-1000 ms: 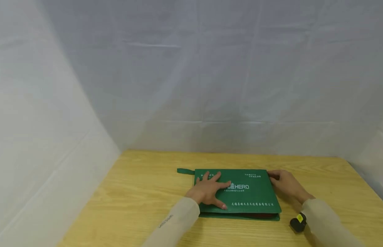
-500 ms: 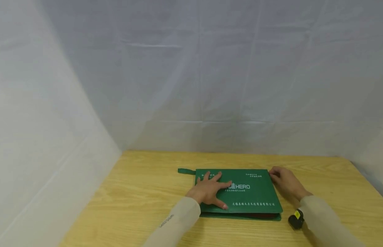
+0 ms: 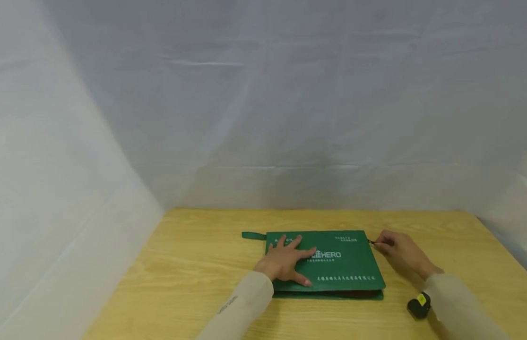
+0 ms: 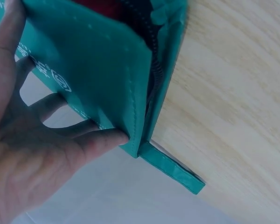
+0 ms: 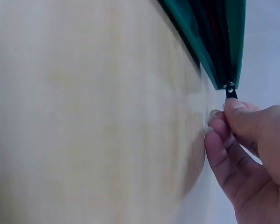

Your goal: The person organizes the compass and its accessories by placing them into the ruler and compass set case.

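Note:
A green zippered document bag [image 3: 348,267] with white lettering lies flat on the wooden table, its near side gaping. My left hand [image 3: 284,263] rests on the left part of its cover, fingers spread. At the bag's far right corner, my right hand [image 3: 401,252] pinches the black zipper pull [image 5: 231,92] between thumb and index finger. The pull points outward from the end of the bag in the right wrist view. Parted zipper teeth [image 4: 155,70] and a dark red inside show in the left wrist view. A green wrist strap [image 4: 173,170] sticks out from the left corner.
The wooden table [image 3: 195,264] ends at a white sheet [image 3: 263,141] behind, with more sheeting along both sides. A small black device [image 3: 418,307] with a yellow patch sits at the right wrist.
My right hand has drawn slightly right, away from the bag's corner, and the zipper pull now shows between fingers and bag. The left hand stays in place on the cover.

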`<state>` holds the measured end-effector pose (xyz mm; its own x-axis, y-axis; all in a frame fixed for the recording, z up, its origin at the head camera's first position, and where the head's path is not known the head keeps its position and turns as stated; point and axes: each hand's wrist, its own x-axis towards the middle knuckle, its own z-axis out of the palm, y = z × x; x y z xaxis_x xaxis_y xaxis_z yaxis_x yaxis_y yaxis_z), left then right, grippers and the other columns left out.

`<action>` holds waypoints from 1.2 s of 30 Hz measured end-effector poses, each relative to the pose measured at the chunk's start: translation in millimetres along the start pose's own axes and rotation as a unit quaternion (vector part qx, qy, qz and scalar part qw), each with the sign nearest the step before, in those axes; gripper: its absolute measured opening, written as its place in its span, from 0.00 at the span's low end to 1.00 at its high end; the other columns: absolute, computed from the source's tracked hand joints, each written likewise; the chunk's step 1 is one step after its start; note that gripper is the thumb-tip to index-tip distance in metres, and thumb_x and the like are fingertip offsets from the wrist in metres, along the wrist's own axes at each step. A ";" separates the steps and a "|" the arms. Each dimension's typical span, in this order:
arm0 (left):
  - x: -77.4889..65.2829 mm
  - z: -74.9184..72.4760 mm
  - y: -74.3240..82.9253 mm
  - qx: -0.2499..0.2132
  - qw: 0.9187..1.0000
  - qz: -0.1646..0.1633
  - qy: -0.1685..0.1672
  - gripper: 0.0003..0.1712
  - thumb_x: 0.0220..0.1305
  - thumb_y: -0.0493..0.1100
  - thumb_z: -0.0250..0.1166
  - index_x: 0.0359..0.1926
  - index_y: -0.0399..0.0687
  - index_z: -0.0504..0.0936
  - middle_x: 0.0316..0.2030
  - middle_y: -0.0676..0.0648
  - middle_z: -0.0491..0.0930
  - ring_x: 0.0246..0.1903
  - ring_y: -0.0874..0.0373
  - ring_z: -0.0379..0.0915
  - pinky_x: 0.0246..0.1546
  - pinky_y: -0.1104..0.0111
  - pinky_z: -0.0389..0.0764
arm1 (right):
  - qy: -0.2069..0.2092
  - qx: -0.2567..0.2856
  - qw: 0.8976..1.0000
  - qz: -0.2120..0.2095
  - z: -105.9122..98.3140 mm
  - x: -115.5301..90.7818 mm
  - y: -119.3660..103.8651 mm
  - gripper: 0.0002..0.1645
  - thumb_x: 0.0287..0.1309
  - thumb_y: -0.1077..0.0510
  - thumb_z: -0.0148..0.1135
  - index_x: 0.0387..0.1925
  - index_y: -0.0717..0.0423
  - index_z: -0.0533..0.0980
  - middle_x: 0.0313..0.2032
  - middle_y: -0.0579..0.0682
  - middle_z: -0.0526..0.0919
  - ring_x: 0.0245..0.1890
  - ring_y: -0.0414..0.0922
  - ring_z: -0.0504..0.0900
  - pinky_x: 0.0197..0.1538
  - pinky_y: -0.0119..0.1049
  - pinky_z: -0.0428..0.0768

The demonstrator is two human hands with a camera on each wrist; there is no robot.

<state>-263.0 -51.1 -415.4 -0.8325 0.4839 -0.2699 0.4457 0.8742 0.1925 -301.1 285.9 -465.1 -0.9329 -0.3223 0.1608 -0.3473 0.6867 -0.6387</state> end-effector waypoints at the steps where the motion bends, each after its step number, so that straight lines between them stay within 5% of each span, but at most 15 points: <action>1: -0.7 -0.1 -0.9 0.001 1.000 0.000 0.002 0.47 0.44 0.69 0.61 0.66 0.79 0.50 0.71 0.51 0.41 0.67 0.39 0.33 0.60 0.39 0.50 | -0.004 0.004 1.000 -0.005 0.5 -2.4 -1.3 0.10 0.63 0.50 0.49 0.31 0.48 0.74 0.29 0.49 0.76 0.26 0.45 0.68 0.30 0.39 0.67; 13: -3.7 -0.3 -10.0 0.010 1.000 -0.004 0.002 0.48 0.44 0.71 0.60 0.66 0.78 0.49 0.71 0.50 0.40 0.67 0.39 0.32 0.59 0.38 0.49 | -0.073 -0.019 0.997 -0.021 4.0 -27.6 -13.5 0.06 0.60 0.48 0.52 0.30 0.40 0.74 0.32 0.40 0.79 0.32 0.39 0.75 0.35 0.38 0.74; 30: -8.8 -6.5 -17.5 0.014 1.000 -0.011 0.002 0.48 0.45 0.70 0.60 0.67 0.77 0.49 0.71 0.49 0.40 0.67 0.38 0.32 0.60 0.39 0.49 | -0.168 0.009 0.984 -0.061 10.0 -64.3 -47.4 0.08 0.59 0.48 0.54 0.27 0.43 0.75 0.26 0.39 0.78 0.25 0.34 0.71 0.28 0.32 0.73; 36: -10.9 -8.6 -19.1 0.012 1.000 -0.015 0.003 0.48 0.45 0.69 0.61 0.67 0.76 0.50 0.71 0.49 0.41 0.67 0.37 0.33 0.60 0.39 0.49 | -0.152 -0.027 0.987 -0.050 20.7 -68.9 -62.4 0.06 0.55 0.47 0.58 0.25 0.39 0.77 0.25 0.35 0.78 0.25 0.33 0.71 0.28 0.32 0.73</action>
<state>-265.2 -73.4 -408.0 -0.8470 0.4578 -0.2700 0.4290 0.8888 0.1614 -213.2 251.7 -452.0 -0.8254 -0.5642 -0.0174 -0.4475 0.6729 -0.5890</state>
